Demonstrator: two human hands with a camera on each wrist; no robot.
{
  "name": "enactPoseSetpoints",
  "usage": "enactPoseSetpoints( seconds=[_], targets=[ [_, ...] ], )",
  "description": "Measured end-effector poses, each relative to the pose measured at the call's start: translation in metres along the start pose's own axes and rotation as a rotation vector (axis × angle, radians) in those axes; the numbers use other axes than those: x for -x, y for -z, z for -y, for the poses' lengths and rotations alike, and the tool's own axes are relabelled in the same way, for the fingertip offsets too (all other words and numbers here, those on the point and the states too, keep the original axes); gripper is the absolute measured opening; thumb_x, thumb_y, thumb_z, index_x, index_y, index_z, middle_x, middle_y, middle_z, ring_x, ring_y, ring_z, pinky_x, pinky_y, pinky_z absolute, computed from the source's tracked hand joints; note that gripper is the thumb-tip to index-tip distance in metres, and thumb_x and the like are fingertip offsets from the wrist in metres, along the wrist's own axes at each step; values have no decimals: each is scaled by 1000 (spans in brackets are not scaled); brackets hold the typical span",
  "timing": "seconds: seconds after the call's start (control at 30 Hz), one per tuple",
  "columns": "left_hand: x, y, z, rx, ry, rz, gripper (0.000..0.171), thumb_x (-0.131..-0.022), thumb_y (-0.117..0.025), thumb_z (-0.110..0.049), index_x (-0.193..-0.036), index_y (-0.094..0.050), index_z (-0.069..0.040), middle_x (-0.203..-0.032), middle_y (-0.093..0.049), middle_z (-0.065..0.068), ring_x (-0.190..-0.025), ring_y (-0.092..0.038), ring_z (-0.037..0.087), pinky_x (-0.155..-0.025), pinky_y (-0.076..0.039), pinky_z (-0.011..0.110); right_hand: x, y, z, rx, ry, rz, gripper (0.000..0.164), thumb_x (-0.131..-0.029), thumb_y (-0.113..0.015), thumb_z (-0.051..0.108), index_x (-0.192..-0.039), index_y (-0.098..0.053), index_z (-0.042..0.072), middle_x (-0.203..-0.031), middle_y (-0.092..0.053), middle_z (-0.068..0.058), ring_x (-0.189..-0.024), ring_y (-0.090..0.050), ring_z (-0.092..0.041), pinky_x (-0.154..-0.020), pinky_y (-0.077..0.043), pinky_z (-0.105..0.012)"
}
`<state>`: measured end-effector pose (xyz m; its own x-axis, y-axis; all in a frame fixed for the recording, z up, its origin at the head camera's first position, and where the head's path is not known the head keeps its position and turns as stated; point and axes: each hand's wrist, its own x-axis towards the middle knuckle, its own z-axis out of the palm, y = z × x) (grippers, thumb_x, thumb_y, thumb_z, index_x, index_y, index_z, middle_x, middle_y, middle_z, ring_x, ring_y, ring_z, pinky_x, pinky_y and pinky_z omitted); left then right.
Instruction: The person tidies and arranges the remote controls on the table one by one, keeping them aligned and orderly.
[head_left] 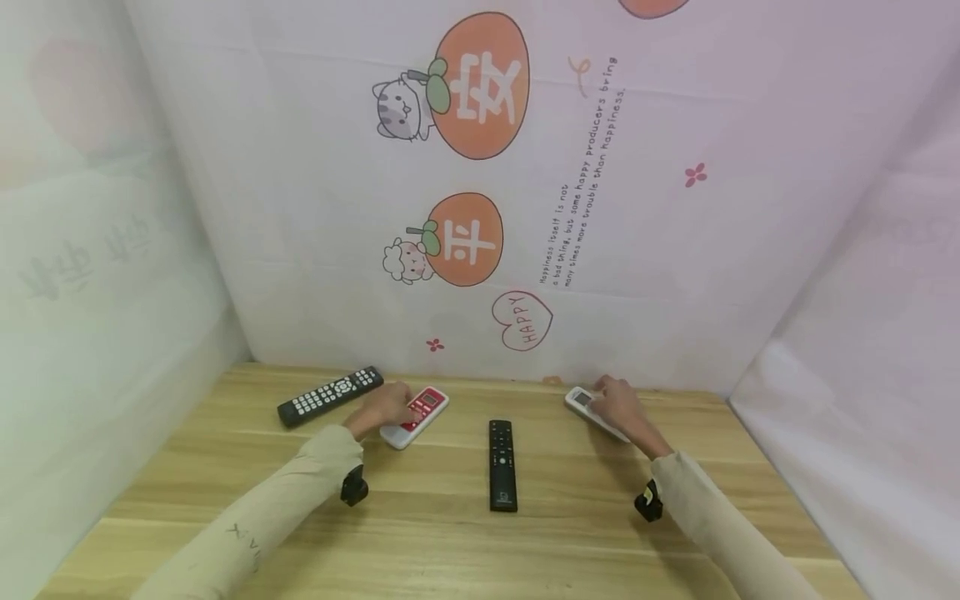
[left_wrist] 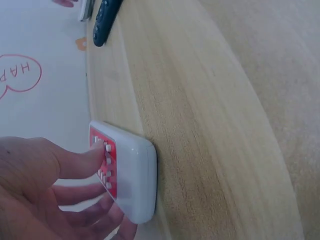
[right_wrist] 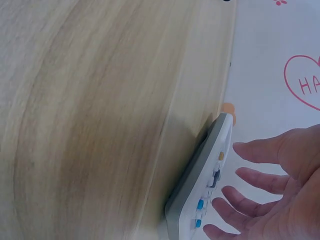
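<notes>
My left hand point(head_left: 382, 407) is at a white remote control with a red face point(head_left: 431, 402), on the left half of the table. In the left wrist view the thumb lies on the buttons of that remote point(left_wrist: 135, 175), and the other fingers curl at its side edge, partly hidden. On the right, my right hand point(head_left: 619, 408) hovers over a white remote control with a small screen point(head_left: 581, 398). The right wrist view has its fingers spread and loosely bent beside the button face of this remote point(right_wrist: 192, 195), with a gap visible between.
Between the hands lies a slim black remote point(head_left: 502, 471), lengthwise on the wooden table point(head_left: 420, 533). A black remote with white buttons point(head_left: 318, 402) lies slanted at the far left. A printed white cloth point(head_left: 637, 317) rises behind the table's back edge.
</notes>
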<state>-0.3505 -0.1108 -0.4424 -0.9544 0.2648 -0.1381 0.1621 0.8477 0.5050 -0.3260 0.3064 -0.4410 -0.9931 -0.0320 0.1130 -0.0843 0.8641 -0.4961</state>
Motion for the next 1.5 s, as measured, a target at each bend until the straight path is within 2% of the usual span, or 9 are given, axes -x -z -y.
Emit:
enactPoseSetpoints(
  seconds=[0.13,0.4,0.6,0.73,0.9,1.07,1.2,1.33,1.5],
  targets=[
    [1,-2,2,76,26,14,34,-90,-79,-16,-114,-68,4,-97,-70,10,-85,-65,22,-74,-57,32,1,-2,-1,20,-9,33,44,-91,-69,5,-127,-58,-18,-119,-62,-39,-105,-61,-48,-89,-55,-58],
    [5,-3,6,222,64,29,18,-87,-78,-8,-96,-68,4,-89,-70,13,-79,-66,22,-70,-60,31,-1,-4,1,65,2,58,45,-89,-72,5,-125,-58,-17,-116,-64,-39,-98,-63,-44,-86,-56,-55],
    [5,2,4,244,82,44,18,-88,-76,-8,-97,-68,5,-89,-70,13,-78,-66,22,-67,-59,28,-3,-3,0,67,-3,69,46,-91,-72,6,-127,-57,-18,-115,-64,-38,-96,-63,-41,-83,-57,-52],
    [3,3,3,251,86,49,16,-89,-75,-8,-97,-69,5,-90,-71,14,-79,-67,22,-68,-59,28,-2,-1,-2,48,-25,92,47,-93,-72,7,-130,-56,-17,-115,-65,-37,-88,-63,-35,-72,-58,-43],
    [3,2,4,241,85,43,15,-91,-75,-9,-95,-70,4,-87,-71,13,-76,-65,21,-66,-58,28,-1,0,-1,28,-68,129,47,-96,-71,10,-134,-55,-15,-124,-62,-39,-84,-63,-31,-59,-56,-33],
    [1,2,5,235,117,34,24,-92,-77,-13,-103,-70,7,-90,-72,14,-77,-66,21,-66,-59,30,-3,1,-2,40,-61,128,47,-97,-71,12,-133,-57,-14,-128,-61,-39,-91,-63,-33,-67,-56,-35],
    [-2,3,6,268,134,42,34,-93,-77,-13,-115,-66,11,-99,-72,20,-87,-70,27,-73,-64,34,-4,2,-6,41,-41,119,47,-94,-73,13,-131,-59,-13,-127,-63,-37,-94,-63,-35,-78,-57,-44],
    [-5,1,8,304,132,56,33,-95,-75,-10,-118,-66,13,-102,-73,22,-92,-73,30,-76,-65,37,-7,7,-9,-2,-51,145,46,-95,-70,12,-132,-60,-13,-134,-59,-38,-99,-63,-38,-90,-55,-53],
    [-6,1,10,342,114,72,33,-95,-73,-6,-119,-66,14,-100,-74,22,-89,-74,29,-74,-66,37,-10,14,-10,-33,-100,205,45,-98,-66,13,-135,-60,-10,-139,-56,-38,-101,-61,-37,-87,-54,-48]
  ],
)
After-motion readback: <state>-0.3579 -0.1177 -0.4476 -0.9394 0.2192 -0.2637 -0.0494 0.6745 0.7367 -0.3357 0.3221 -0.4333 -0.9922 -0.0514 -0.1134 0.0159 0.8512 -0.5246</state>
